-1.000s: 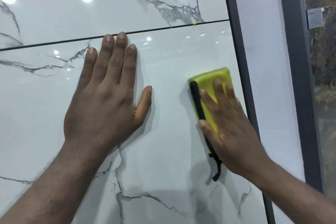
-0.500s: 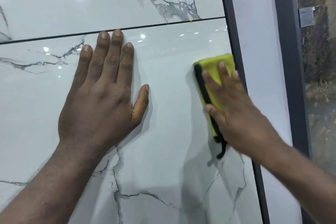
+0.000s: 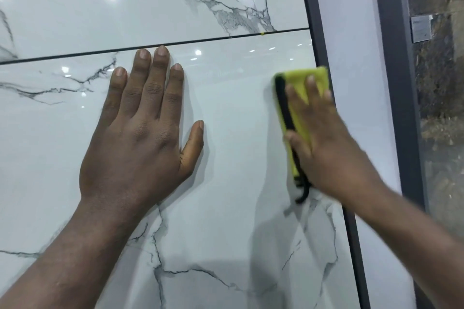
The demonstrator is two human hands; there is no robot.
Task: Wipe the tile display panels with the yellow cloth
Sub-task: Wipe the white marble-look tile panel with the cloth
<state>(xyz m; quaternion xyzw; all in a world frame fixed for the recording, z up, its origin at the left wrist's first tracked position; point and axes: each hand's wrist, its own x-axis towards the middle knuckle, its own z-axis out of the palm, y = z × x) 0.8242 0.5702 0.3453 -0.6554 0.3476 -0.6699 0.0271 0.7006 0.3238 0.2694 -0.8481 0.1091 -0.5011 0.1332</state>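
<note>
no legible txt, small grey plate [image 3: 421, 29] at right, print too blurred

The left hand [image 3: 140, 138] lies flat, its back to the camera. Its fingers [image 3: 157, 75] are straight, close together and pointing up, with the thumb [image 3: 194, 143] spread out toward the other hand. The left forearm [image 3: 75, 258] runs from the wrist down to the lower left. The right hand [image 3: 324, 148], slightly blurred, is also flat, with its fingers straight, a little spread and angled up and leftward. The right forearm [image 3: 414, 238] runs off to the lower right. The hands are well apart.
</note>
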